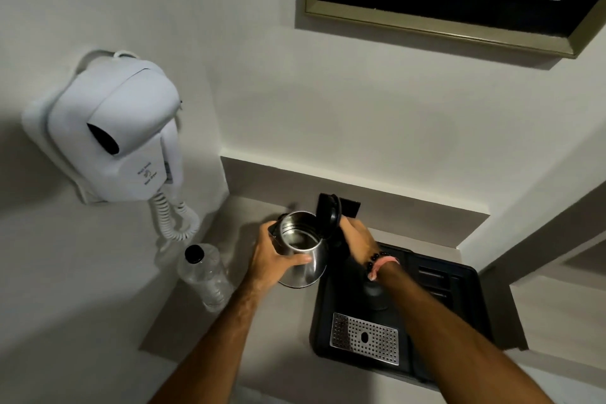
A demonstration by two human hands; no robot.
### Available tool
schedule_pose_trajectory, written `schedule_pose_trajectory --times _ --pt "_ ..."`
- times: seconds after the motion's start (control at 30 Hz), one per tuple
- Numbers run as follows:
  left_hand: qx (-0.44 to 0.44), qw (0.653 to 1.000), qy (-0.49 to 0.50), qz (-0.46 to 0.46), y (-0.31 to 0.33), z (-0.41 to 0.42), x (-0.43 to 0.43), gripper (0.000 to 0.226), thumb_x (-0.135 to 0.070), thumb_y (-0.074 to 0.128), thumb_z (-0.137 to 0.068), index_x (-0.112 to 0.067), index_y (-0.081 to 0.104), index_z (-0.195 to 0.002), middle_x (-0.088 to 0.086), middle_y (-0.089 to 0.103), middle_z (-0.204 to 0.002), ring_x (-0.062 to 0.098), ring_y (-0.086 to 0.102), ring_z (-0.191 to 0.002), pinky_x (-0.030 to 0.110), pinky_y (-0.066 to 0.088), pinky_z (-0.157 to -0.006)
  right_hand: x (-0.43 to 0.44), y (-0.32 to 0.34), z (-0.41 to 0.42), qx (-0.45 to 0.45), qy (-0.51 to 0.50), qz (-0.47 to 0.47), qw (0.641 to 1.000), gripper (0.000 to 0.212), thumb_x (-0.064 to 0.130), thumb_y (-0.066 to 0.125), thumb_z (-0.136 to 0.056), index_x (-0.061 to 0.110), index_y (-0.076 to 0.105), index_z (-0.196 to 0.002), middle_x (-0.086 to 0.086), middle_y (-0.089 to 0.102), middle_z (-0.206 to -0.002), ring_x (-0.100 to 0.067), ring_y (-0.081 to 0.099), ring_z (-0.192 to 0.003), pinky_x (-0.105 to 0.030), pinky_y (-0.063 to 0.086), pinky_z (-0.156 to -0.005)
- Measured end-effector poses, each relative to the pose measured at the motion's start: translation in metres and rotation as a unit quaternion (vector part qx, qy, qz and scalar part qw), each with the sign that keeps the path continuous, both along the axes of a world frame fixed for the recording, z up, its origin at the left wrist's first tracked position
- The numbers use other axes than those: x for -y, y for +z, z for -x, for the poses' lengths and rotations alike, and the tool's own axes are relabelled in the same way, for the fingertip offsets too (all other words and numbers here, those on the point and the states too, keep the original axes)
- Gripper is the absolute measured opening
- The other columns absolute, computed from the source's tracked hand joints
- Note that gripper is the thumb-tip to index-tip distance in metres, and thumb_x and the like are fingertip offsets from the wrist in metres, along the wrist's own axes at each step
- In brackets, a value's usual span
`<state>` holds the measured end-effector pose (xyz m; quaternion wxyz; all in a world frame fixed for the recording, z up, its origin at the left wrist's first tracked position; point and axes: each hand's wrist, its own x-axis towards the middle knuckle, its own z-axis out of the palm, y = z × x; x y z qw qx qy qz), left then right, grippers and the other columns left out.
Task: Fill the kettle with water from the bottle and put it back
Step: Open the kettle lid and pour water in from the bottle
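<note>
A steel kettle (306,267) is held above the counter, tilted a little, its black lid (329,213) flipped open so the inside shows. My left hand (273,256) wraps around the kettle's body from the left. My right hand (355,239) grips the black handle on the right side. A clear plastic water bottle (206,275) with a black cap stands upright on the counter, just left of my left forearm; neither hand touches it.
A black tray (459,315) with a perforated metal drip plate (364,336) and a dark cup (375,295) lies under my right arm. A white wall-mounted hair dryer (121,138) with a coiled cord hangs at left. A framed picture (459,0) hangs above.
</note>
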<state>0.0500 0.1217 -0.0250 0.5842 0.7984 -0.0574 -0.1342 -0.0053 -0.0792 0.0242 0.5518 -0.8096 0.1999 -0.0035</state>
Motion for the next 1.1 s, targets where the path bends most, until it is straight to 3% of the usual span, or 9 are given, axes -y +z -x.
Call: schedule_pose_trajectory --times 0.17,0.27,0.47,0.6,0.7,0.8,0.87,1.0,1.1 --pt "-0.023 1.000 0.012 0.004 -0.018 -0.010 -0.019 0.112 -0.042 0.096 -0.026 -0.018 0.047 -0.125 0.000 0.065 -0.121 0.017 0.064 -0.111 0.033 0.053 -0.092 -0.018 -0.022 -0.016 -0.019 0.008 -0.009 1.000 0.054 0.056 0.041 -0.087 0.012 0.072 -0.089 -0.011 0.074 -0.098 -0.030 0.067 -0.097 -0.053 0.050 -0.094" --pt "-0.039 0.999 0.006 0.010 -0.030 -0.012 -0.025 0.113 -0.039 0.096 -0.028 -0.017 0.046 -0.127 0.001 0.064 -0.123 0.018 0.063 -0.111 0.041 0.053 -0.096 -0.023 -0.033 -0.020 -0.027 0.010 0.000 1.000 0.061 0.060 0.040 -0.083 0.008 0.072 -0.090 -0.010 0.074 -0.096 -0.029 0.067 -0.096 -0.049 0.052 -0.091" --pt "-0.043 0.999 0.012 -0.024 -0.039 -0.013 -0.034 0.102 -0.018 0.100 -0.042 -0.025 0.044 -0.127 -0.001 0.062 -0.123 0.019 0.061 -0.115 0.010 0.048 -0.082 -0.028 -0.051 -0.026 -0.035 0.015 -0.010 0.999 0.055 0.062 0.041 -0.084 0.019 0.074 -0.091 0.004 0.073 -0.097 -0.016 0.067 -0.096 -0.045 0.051 -0.095" --pt "-0.047 0.996 -0.008 -0.077 -0.017 0.003 -0.033 0.126 -0.014 0.098 -0.054 -0.015 0.022 -0.155 0.011 0.049 -0.147 0.031 0.047 -0.134 0.043 0.043 -0.108 -0.027 -0.052 -0.027 -0.048 0.026 -0.024 0.998 0.055 0.064 0.040 -0.084 0.023 0.073 -0.098 0.003 0.072 -0.108 -0.015 0.065 -0.104 -0.047 0.047 -0.103" --pt "0.081 0.983 0.021 -0.164 0.013 0.027 -0.042 0.083 -0.020 0.088 -0.072 -0.015 0.046 -0.144 0.010 0.060 -0.135 0.030 0.056 -0.125 0.040 0.047 -0.102 -0.027 -0.048 -0.026 -0.065 0.047 -0.024 0.996 0.064 0.074 0.034 -0.084 0.030 0.067 -0.116 -0.005 0.062 -0.133 -0.022 0.056 -0.121 -0.047 0.039 -0.110" --pt "0.291 0.935 0.139 -0.146 0.043 0.047 -0.070 0.014 -0.013 0.071 -0.089 -0.015 0.068 -0.102 0.004 0.071 -0.099 0.004 0.058 -0.092 0.007 0.038 -0.087 -0.026 -0.043 -0.027 -0.072 0.075 0.058 0.993 0.067 0.074 0.023 -0.090 0.039 0.049 -0.141 -0.014 0.051 -0.144 -0.033 0.045 -0.133 -0.055 0.032 -0.114" --pt "0.334 0.905 0.228 -0.133 0.059 0.049 -0.092 0.011 -0.012 0.063 -0.092 -0.012 0.068 -0.102 0.007 0.069 -0.101 0.008 0.057 -0.093 0.007 0.033 -0.087 -0.024 -0.042 -0.029 -0.100 0.109 0.168 0.975 0.069 0.062 0.014 -0.094 0.033 0.034 -0.153 -0.016 0.040 -0.154 -0.036 0.032 -0.144 -0.057 0.023 -0.118" --pt "0.235 0.933 0.216 -0.168 0.063 0.031 -0.128 0.035 -0.013 0.065 -0.093 -0.005 0.062 -0.127 0.015 0.064 -0.127 0.032 0.058 -0.117 0.031 0.042 -0.100 -0.024 -0.042 -0.027 -0.157 0.127 0.274 0.940 0.060 0.055 0.014 -0.103 0.036 0.002 -0.159 -0.008 0.013 -0.168 -0.034 -0.004 -0.154 -0.059 -0.002 -0.122" --pt "0.147 0.974 0.140 -0.100 0.055 0.020 -0.140 0.036 -0.008 0.063 -0.095 -0.005 0.062 -0.131 0.013 0.066 -0.123 0.033 0.068 -0.097 0.038 0.060 -0.073 -0.024 -0.036 -0.024 -0.177 0.124 0.274 0.937 0.060 0.061 0.014 -0.102 0.044 -0.001 -0.157 -0.008 0.012 -0.168 -0.036 -0.007 -0.154 -0.062 -0.002 -0.120"
